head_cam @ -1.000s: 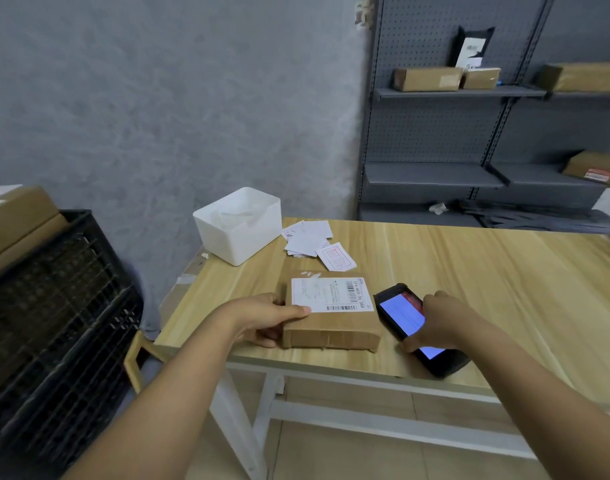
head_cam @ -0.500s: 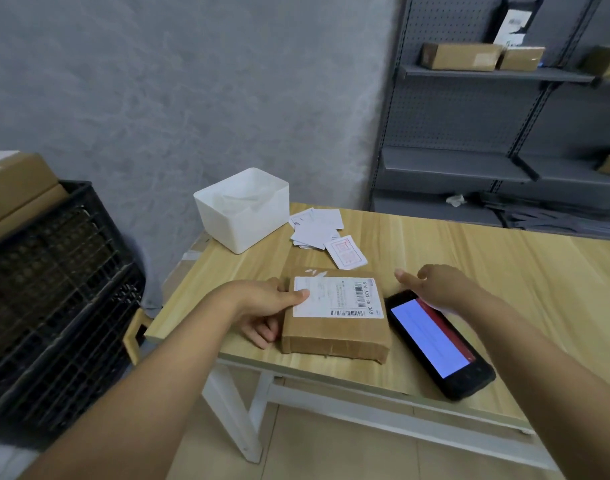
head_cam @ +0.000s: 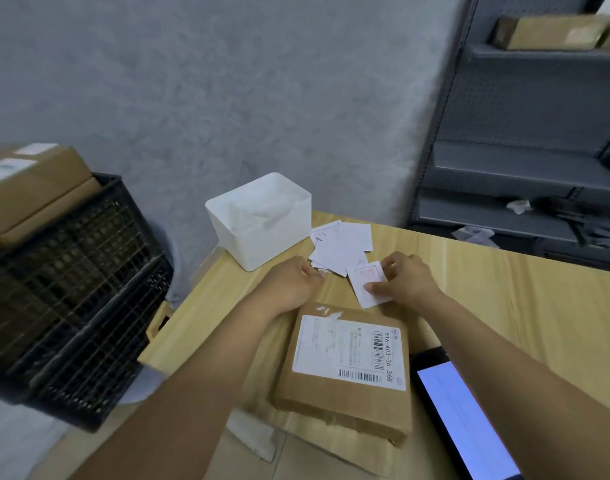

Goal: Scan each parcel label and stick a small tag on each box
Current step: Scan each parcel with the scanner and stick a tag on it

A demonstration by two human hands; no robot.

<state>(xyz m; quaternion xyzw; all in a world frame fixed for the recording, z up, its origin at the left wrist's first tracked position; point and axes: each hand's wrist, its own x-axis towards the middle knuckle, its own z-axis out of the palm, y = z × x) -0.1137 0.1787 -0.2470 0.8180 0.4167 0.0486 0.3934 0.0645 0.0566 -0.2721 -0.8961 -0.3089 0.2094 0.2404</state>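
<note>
A flat brown parcel [head_cam: 345,403] with a white barcode label [head_cam: 348,351] lies near the table's front edge. Beyond it lies a loose pile of small white tags [head_cam: 341,244]. My right hand [head_cam: 407,282] pinches a single tag with red print [head_cam: 367,284], thumb on its face. My left hand [head_cam: 293,285] is beside it at the pile's near edge, fingers curled; what they hold is hidden. A black scanner phone [head_cam: 466,420] with a lit blue screen lies right of the parcel, untouched.
A white plastic bin [head_cam: 258,220] stands at the table's back left corner. Left of the wooden table [head_cam: 504,306] is a black crate [head_cam: 64,289] with brown boxes [head_cam: 30,188] on top. Grey shelving [head_cam: 525,150] with parcels stands behind on the right.
My right hand left the phone on the table and reached forward to the tag. My left hand let go of the parcel and moved up to the tag pile. The view tilted down.
</note>
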